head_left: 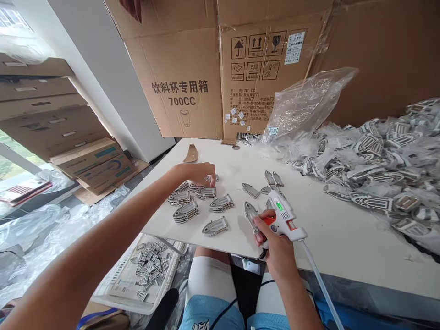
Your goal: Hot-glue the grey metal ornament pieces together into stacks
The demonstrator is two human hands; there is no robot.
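Observation:
My right hand [277, 247] is wrapped round a white hot glue gun [283, 217] with an orange trigger and a lit green display. A grey boat-shaped frame piece [251, 214] is at the thumb of that hand; whether it is gripped, I cannot tell. Over the far side of the stacks, my left hand [202, 174] has its fingers curled together, with a small greyish bit showing at the fingertips. Beneath and nearer to me lie stacked grey frame pieces [186, 212], and a piece [215, 226] lies near the table's front edge. Several more pieces [274, 178] rest beyond the glue gun.
A large heap of bagged grey pieces [374, 160] covers the table's right side. Tall cardboard [185, 59] stands behind, with a clear plastic bag [305, 105] before it. Below left is a white basket [160, 293] of pieces. Another person's hand [132, 8] shows at the top.

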